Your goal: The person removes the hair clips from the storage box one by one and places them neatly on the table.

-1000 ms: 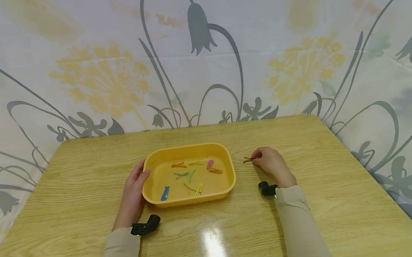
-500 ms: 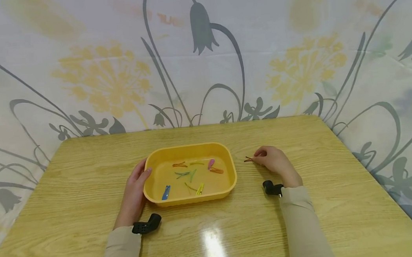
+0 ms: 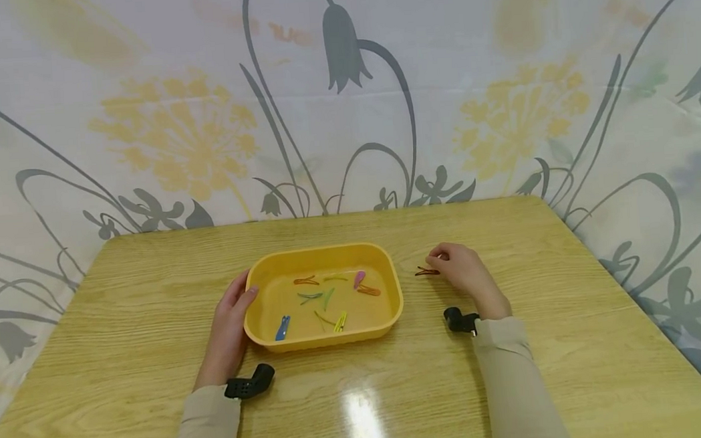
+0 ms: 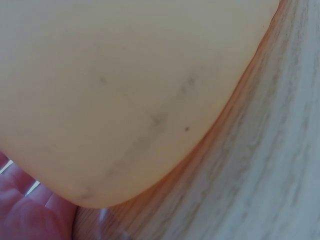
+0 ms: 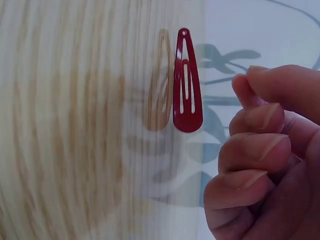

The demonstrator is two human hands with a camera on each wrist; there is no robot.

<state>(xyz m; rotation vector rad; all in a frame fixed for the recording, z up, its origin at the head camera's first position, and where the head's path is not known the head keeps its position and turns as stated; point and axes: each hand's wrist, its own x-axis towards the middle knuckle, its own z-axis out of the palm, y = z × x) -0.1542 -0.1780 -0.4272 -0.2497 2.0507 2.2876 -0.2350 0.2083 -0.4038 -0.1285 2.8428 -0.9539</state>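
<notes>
A yellow plastic tray [image 3: 324, 343] rests on the table with several colourful hair clips inside. My left hand [image 3: 227, 327] grips its left end, thumb over the rim and fingers along the outside. In the left wrist view the tray wall [image 4: 140, 100] fills most of the picture, with part of the left hand [image 4: 35, 210] at the lower left corner. A dark red snap hair clip [image 5: 188, 120] lies on the table right of the tray. Beside it is my right hand [image 3: 465, 272]; in the right wrist view its loosely curled fingers [image 5: 255, 147] stand apart from the clip, holding nothing.
In the tray lie a blue clip [image 3: 282, 328], a pink clip [image 3: 359, 280], an orange clip [image 3: 369, 290] and several green and yellow ones. The wooden table [image 3: 575, 339] meets a flower-patterned cloth [image 3: 345, 132] behind and at the sides.
My right fingers have let go of the red hair clip and moved slightly back from it. The clip stays on the table. My left hand and the tray have not visibly moved.
</notes>
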